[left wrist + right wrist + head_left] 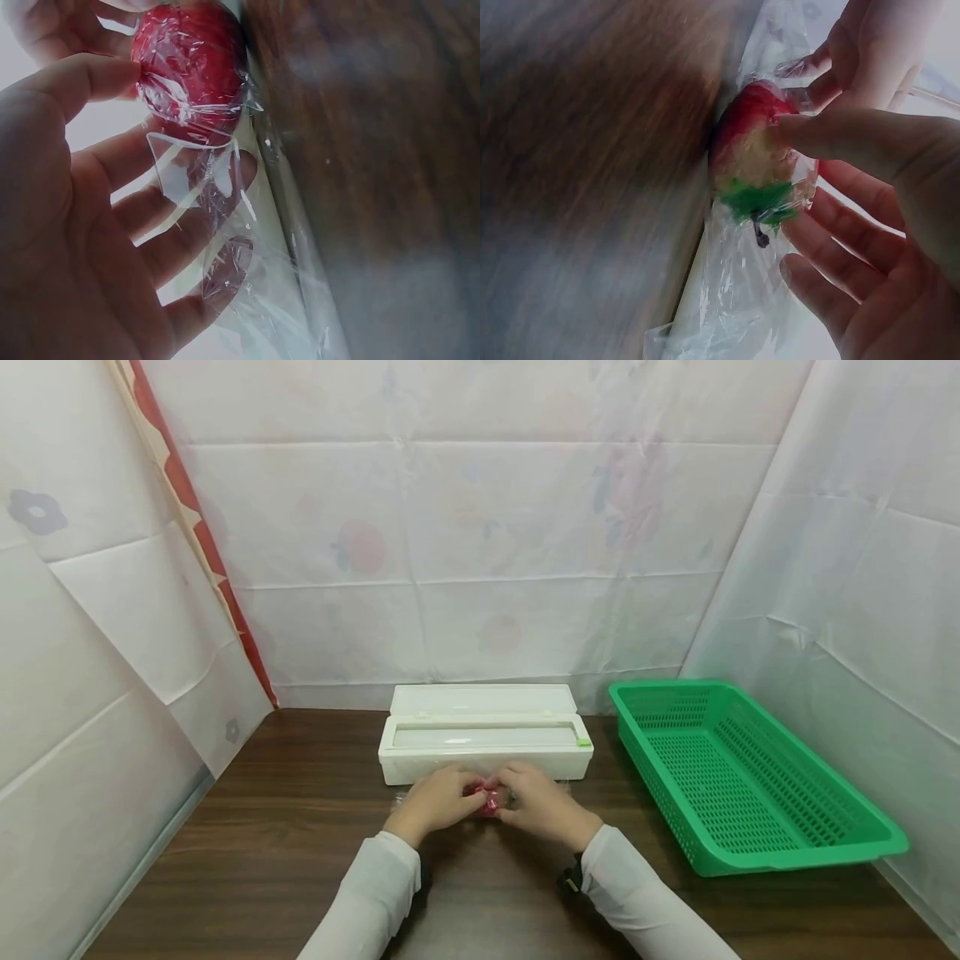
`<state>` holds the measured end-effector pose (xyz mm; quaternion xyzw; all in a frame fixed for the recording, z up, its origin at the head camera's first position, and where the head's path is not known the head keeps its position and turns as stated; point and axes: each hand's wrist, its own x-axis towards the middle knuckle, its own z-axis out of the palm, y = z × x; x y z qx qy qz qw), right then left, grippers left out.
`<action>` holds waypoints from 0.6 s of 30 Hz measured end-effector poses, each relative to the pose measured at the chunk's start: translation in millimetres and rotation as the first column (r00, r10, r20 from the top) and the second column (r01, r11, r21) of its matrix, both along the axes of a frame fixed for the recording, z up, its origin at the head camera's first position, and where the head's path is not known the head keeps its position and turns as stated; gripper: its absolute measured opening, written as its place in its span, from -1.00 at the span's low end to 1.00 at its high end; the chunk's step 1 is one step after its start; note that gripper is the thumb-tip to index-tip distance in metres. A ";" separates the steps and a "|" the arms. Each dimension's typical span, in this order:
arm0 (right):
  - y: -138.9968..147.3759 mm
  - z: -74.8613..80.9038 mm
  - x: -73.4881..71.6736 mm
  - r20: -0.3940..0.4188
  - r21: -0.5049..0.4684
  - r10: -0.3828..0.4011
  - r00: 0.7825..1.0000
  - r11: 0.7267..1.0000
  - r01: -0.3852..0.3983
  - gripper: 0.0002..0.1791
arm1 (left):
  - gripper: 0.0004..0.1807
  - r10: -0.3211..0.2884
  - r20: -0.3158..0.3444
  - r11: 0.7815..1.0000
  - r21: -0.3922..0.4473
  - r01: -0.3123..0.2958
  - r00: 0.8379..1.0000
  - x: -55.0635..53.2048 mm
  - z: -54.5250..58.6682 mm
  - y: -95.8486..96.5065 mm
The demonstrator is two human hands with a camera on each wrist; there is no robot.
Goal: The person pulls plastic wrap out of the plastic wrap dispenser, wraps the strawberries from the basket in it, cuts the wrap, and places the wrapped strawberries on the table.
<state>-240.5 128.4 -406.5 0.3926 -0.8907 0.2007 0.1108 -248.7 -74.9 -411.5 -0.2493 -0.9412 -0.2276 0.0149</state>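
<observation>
Between the two hands is a red fruit, wrapped in clear cling film; its kind is not certain. In the right wrist view the fruit shows a pale patch, green leaves and a short brown stem. My left hand holds one end, thumb on the film and fingers behind. The right hand holds the leafy end, its thumb pressing the side. Loose cling film trails past the fruit on both sides. Just behind the hands stands a white cling film dispenser, its lid raised.
A green perforated basket stands to the right on the dark wooden table. On the dispenser's right end sits a small green piece. Pale patterned sheets enclose the back and sides.
</observation>
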 end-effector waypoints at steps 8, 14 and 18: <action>-0.4 -1.0 -8.7 0.002 0.030 -0.003 1.000 1.000 0.003 -0.60 | -0.68 -0.103 0.056 0.985 0.144 0.094 0.993 -8.4 -7.0 -3.9; -3.3 -1.9 -9.5 0.019 0.062 -0.014 1.000 0.998 0.013 -0.58 | -0.71 -0.160 0.118 0.973 0.188 0.137 0.980 -11.1 -7.1 -10.0; -4.5 0.1 -9.5 0.051 0.084 -0.031 0.998 0.996 0.027 -0.60 | -0.70 -0.168 0.158 0.971 0.198 0.136 0.973 -10.7 -6.1 -14.0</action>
